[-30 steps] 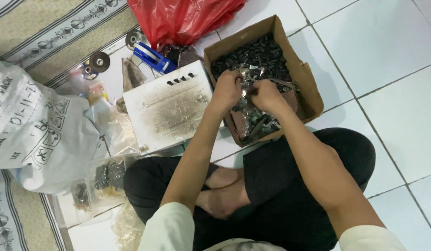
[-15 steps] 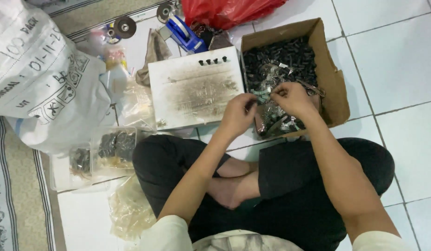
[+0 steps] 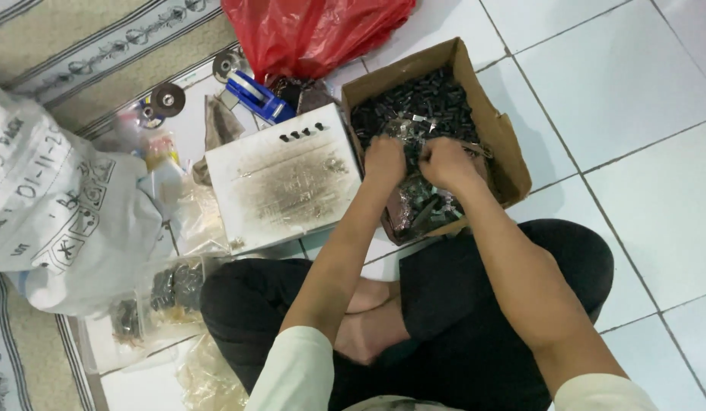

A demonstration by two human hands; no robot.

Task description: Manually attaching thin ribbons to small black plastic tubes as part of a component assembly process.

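Seated cross-legged on the tiled floor (image 3: 635, 152), the person reaches forward. The left hand (image 3: 385, 158) and right hand (image 3: 443, 162) meet, fingers curled over small dark metal parts (image 3: 418, 114) inside the cardboard box (image 3: 505, 141); what they pinch I cannot tell. Beside it lies a scorched white board (image 3: 284, 179), with a red plastic bag (image 3: 315, 30) beyond.

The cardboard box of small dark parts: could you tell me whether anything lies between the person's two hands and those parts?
Nothing visible does. The left hand and right hand are both already inside the open-topped cardboard box, down among the small dark parts. The white metal plate lies beside the box, outside it.
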